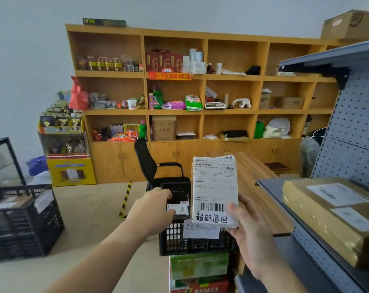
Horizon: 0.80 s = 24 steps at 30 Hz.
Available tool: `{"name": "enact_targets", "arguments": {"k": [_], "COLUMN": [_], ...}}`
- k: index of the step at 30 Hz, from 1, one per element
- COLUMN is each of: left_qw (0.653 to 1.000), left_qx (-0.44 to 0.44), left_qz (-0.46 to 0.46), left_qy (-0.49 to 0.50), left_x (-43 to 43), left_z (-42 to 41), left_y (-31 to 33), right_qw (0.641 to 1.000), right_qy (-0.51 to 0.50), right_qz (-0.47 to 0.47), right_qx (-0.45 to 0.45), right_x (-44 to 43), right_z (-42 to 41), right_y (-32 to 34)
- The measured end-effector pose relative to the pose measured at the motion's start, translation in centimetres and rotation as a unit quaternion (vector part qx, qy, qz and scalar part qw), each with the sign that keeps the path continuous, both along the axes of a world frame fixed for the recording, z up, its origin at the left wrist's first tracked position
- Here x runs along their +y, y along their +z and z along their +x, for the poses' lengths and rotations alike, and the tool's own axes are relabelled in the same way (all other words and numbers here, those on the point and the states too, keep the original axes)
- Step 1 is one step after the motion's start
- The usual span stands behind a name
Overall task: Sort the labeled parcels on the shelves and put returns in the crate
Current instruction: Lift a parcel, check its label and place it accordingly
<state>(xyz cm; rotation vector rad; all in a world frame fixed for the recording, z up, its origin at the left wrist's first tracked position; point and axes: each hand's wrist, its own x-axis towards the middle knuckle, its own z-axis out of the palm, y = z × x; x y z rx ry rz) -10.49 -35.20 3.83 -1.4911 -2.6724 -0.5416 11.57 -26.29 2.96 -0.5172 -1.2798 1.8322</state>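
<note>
**Mia:** Which parcel is it now?

**Ben:** The flat white parcel [215, 187]. The right hand [253, 240] holds it up at about 5 o'clock, with the thumb [234, 208] pressed on the front and the fingers behind. It has a barcode and big handwritten words at the bottom.

**Mia:** Is it in the crate yet?

**Ben:** No. It is up in the air, just over the black crate [179, 240] at 6 o'clock. I think it is a return. The paper sign [200, 229] on the crate's front seems to have the same kind of writing, but it is too faint to be sure.

**Mia:** What about the left hand?

**Ben:** The left hand [151, 208] reaches over the crate's left rim. Its fingers curl down out of sight, so I cannot tell if it grips anything.

**Mia:** What is inside the crate?

**Ben:** At least one small white parcel [178, 208] with a label, just beside the left hand. The rest is hidden.

**Mia:** Any other boxes?

**Ben:** A second black crate [31, 229] at 8 o'clock has a few labelled parcels in it. On the grey metal shelf [272, 193] at 4 o'clock lie big brown parcels [327, 218] with white labels.

**Mia:** So how far along is it?

**Ben:** Somewhere in the middle, I guess. Some parcels are put away and this one is not dropped in yet. I cannot see how many are left.
</note>
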Motion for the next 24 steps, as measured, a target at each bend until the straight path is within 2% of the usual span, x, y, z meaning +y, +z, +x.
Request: {"name": "enact_targets", "arguments": {"k": [7, 15, 24], "left_qw": [0.999, 0.995, 0.988], "left_qx": [-0.033, -0.081, -0.129], "left_qz": [0.004, -0.044, -0.066], "left_qy": [0.026, 0.031, -0.045], "left_x": [6.5, 12.7, 22.9], "left_z": [-5.4, -14.3, -24.6], "left_y": [-1.9, -6.9, -10.3], "right_qw": [0.999, 0.994, 0.985], "right_qy": [0.034, 0.021, -0.042], "right_qz": [-0.015, -0.057, -0.087], "right_qx": [-0.026, -0.087, -0.146], "right_x": [10.2, 17.2, 24.2], "right_z": [-7.2, -15.2, -23.8], "right_y": [-2.6, -7.7, -11.0]}}
